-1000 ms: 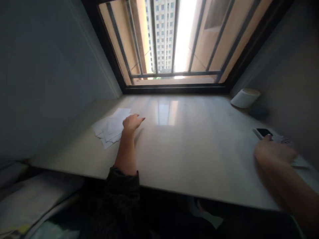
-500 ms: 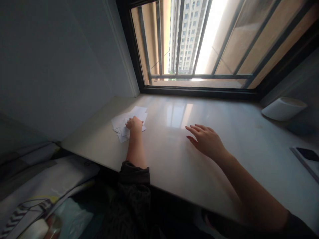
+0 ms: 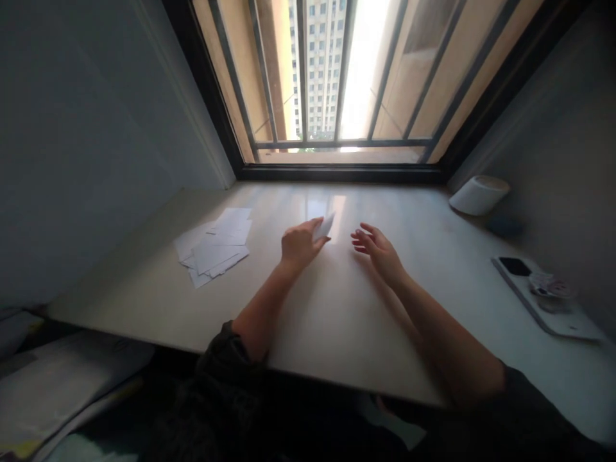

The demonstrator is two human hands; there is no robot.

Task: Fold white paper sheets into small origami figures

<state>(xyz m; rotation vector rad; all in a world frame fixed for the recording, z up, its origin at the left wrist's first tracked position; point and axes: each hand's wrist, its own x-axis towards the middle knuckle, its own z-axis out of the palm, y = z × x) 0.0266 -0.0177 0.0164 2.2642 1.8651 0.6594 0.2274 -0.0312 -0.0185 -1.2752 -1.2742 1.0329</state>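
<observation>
Between the thumb and fingers of my left hand [image 3: 301, 245] is a small piece of white paper [image 3: 324, 228], held tilted above the pale worktop [image 3: 308, 321]. My right hand [image 3: 378, 249] hovers a short way to its right, fingers apart and slightly curled, with nothing in it. To the left lies a loose, overlapping pile of white paper pieces [image 3: 216, 247], which neither hand touches.
A barred window [image 3: 337, 173] rises behind the worktop. At the right stand a white cylindrical object [image 3: 479, 196] and a phone-like white slab [image 3: 568, 317] with a small item on it. Bags or cloth [image 3: 72, 378] lie below the front left edge.
My left hand has lifted a piece of paper off the pile and brought it right, toward the middle. My right hand has turned inward, nearer to it. The view has swung right.
</observation>
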